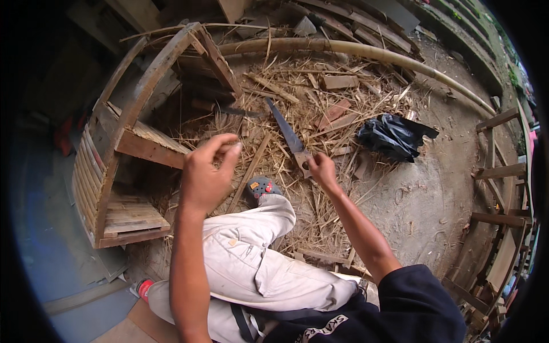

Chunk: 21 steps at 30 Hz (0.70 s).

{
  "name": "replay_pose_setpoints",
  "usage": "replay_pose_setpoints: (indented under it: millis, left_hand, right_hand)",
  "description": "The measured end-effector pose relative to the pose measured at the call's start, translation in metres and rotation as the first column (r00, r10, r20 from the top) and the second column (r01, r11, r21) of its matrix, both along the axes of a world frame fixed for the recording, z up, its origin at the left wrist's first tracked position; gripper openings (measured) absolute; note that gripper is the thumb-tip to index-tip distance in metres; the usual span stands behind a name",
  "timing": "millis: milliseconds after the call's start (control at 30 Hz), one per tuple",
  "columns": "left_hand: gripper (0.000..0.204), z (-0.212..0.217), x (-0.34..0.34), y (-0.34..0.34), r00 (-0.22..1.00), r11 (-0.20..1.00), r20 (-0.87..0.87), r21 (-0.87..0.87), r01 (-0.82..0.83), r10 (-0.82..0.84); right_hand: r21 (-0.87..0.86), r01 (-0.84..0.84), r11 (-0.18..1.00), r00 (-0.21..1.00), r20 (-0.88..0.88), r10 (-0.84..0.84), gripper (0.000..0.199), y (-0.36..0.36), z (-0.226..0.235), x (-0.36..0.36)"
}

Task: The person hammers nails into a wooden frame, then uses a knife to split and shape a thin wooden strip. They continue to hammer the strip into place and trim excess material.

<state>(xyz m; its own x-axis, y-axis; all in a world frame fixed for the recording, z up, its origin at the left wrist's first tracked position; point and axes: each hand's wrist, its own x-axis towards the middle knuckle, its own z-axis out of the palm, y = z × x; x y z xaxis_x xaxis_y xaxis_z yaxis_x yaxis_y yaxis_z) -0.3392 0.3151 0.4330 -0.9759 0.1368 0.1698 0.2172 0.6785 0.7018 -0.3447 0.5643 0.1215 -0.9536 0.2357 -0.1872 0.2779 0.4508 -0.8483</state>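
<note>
A handsaw (289, 131) with a dark tapering blade and a wooden handle is held in my right hand (323, 170), its fingers closed on the grip. The blade points away from me, up and to the left, above the wood scraps. My left hand (207, 177) is raised in front of the wooden frame (150, 150), fingers curved and thumb a little apart, with nothing visible between them. That frame has slatted bamboo sides, a slatted lower shelf and slanting top pieces. A second dark blade (239, 112) lies among the scraps beside it.
Shavings and offcuts (269, 86) litter the ground. A black plastic bag (396, 136) lies to the right. A long bamboo pole (366, 50) curves across the back. Wooden framework (503, 171) stands at the far right. My shoe (263, 187) rests among the scraps.
</note>
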Motion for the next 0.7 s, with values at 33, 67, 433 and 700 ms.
replay_pose_setpoints:
  millis: [33, 67, 433, 700]
  left_hand:
    - [0.023, -0.004, -0.002, -0.011, 0.998, 0.998, 0.039, 0.042, -0.042, 0.041]
    - [0.023, -0.005, -0.002, -0.022, 0.997, 0.993, 0.046, 0.097, -0.062, 0.057]
    - [0.022, -0.019, 0.025, -0.088, 0.935, 0.93, 0.059, 0.101, -0.353, 0.349]
    - [0.023, -0.009, 0.051, -0.112, 0.874, 0.829, 0.024, 0.306, -0.468, 0.485]
  right_hand:
    - [-0.01, -0.063, 0.998, 0.998, -0.008, 0.063, 0.017, -0.017, -0.006, 0.002]
    - [-0.002, -0.152, 0.988, 0.977, -0.153, 0.15, 0.012, -0.036, -0.012, 0.003]
    - [0.751, -0.651, 0.112, 0.482, 0.294, 0.825, 0.04, -0.175, -0.072, -0.08]
    - [0.869, -0.491, -0.057, 0.16, 0.154, 0.975, 0.03, -0.121, -0.035, -0.121]
